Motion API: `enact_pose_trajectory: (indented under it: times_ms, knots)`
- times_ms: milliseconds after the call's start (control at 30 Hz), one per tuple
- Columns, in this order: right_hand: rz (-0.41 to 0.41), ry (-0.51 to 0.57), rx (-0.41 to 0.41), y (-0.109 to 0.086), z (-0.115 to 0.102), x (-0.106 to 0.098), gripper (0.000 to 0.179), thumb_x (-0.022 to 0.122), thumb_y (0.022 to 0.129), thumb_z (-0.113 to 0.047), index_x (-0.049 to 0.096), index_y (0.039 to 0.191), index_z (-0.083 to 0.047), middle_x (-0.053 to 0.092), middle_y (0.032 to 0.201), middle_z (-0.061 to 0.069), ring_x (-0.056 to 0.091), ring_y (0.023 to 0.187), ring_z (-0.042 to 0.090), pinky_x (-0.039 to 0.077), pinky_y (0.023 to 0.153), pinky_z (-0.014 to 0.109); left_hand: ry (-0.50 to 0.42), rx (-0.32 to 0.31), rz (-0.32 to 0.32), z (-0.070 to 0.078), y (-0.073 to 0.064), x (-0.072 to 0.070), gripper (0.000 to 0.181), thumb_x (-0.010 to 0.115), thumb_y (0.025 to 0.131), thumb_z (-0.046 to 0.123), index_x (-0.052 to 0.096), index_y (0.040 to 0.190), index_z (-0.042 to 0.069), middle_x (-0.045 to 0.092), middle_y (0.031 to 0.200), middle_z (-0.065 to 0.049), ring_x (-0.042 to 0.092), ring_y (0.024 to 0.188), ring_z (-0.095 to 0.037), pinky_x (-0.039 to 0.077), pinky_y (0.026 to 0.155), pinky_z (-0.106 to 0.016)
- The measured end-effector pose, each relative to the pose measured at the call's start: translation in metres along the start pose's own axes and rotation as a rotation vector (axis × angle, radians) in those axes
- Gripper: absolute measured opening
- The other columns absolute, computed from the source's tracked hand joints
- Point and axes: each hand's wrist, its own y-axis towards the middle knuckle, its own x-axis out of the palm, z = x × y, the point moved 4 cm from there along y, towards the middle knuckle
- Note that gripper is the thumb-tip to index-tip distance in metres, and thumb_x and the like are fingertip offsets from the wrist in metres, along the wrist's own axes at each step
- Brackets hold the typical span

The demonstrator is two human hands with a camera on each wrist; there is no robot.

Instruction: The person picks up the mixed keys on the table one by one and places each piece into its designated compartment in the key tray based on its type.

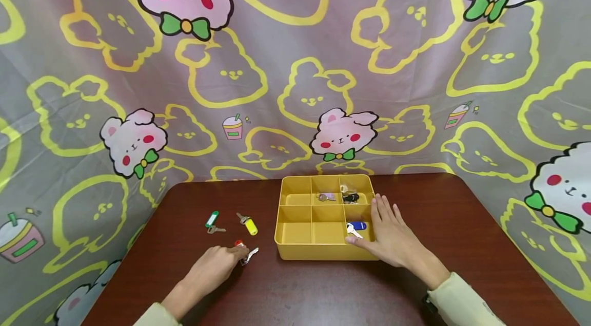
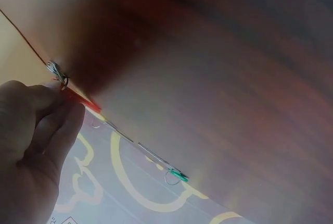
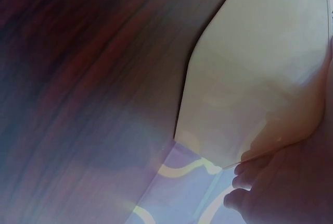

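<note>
In the head view my left hand point(image 1: 213, 267) pinches a key with a red tag point(image 1: 238, 243) at the table's left side. The left wrist view shows the red tag point(image 2: 82, 99) between thumb and fingers, its metal ring and key point(image 2: 57, 73) sticking out. My right hand point(image 1: 398, 240) rests with straight fingers along the right wall of a yellow six-compartment box point(image 1: 325, 252). Under its thumb, the front right compartment holds a key with a blue tag point(image 1: 358, 225). Beyond the left hand lie a green-tagged key point(image 1: 212, 219) and a yellow-tagged key point(image 1: 251, 227).
A purple-tagged key point(image 1: 327, 196) lies in the back middle compartment, and a black item point(image 1: 351, 197) with clear plastic in the back right one. The brown table point(image 1: 438, 213) meets a patterned cloth point(image 1: 401, 131) behind and at both sides.
</note>
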Motion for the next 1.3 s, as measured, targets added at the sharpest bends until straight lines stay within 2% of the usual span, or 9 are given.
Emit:
enact_pose_trajectory:
  times_ms: [267, 567, 733, 1033, 1300]
  knots:
    - [0.009, 0.000, -0.003, 0.000, 0.000, 0.001, 0.122, 0.053, 0.092, -0.082, 0.020, 0.161, 0.014, 0.014, 0.173, 0.032, 0.013, 0.162, 0.049, 0.015, 0.131, 0.066, 0.017, -0.008, 0.016, 0.002, 0.002, -0.003, 0.026, 0.080, 0.078, -0.001, 0.065, 0.080, 0.019, 0.067, 0.069, 0.011, 0.055, 0.049, -0.010, 0.042, 0.045, -0.030]
    - [0.003, 0.023, -0.001, 0.000, 0.001, 0.002, 0.123, 0.054, 0.091, -0.082, 0.020, 0.161, 0.014, 0.013, 0.172, 0.033, 0.012, 0.162, 0.050, 0.016, 0.130, 0.066, 0.039, 0.015, 0.012, 0.004, 0.003, -0.005, 0.028, 0.083, 0.073, -0.003, 0.066, 0.076, 0.020, 0.067, 0.066, 0.010, 0.058, 0.050, -0.012, 0.043, 0.045, -0.033]
    - [0.002, 0.026, 0.005, -0.001, 0.001, 0.001, 0.123, 0.053, 0.092, -0.082, 0.020, 0.161, 0.014, 0.012, 0.172, 0.033, 0.012, 0.162, 0.050, 0.017, 0.130, 0.065, 0.049, 0.020, 0.000, 0.005, 0.003, -0.007, 0.029, 0.080, 0.072, -0.004, 0.066, 0.075, 0.021, 0.063, 0.063, 0.012, 0.056, 0.049, -0.013, 0.041, 0.044, -0.031]
    - [-0.006, 0.043, 0.014, -0.001, 0.000, 0.000, 0.123, 0.053, 0.092, -0.082, 0.019, 0.161, 0.014, 0.011, 0.173, 0.033, 0.011, 0.162, 0.050, 0.017, 0.131, 0.065, 0.064, 0.017, 0.029, 0.008, 0.008, -0.021, 0.029, 0.082, 0.069, -0.004, 0.067, 0.078, 0.020, 0.066, 0.064, 0.011, 0.058, 0.049, -0.013, 0.043, 0.044, -0.032]
    - [-0.004, 0.050, 0.015, -0.001, 0.001, 0.002, 0.123, 0.053, 0.092, -0.082, 0.020, 0.161, 0.014, 0.010, 0.173, 0.032, 0.011, 0.162, 0.050, 0.017, 0.130, 0.065, 0.058, 0.014, 0.019, 0.010, 0.014, -0.031, 0.031, 0.079, 0.069, -0.008, 0.064, 0.078, 0.018, 0.066, 0.066, 0.010, 0.059, 0.052, -0.013, 0.042, 0.045, -0.029]
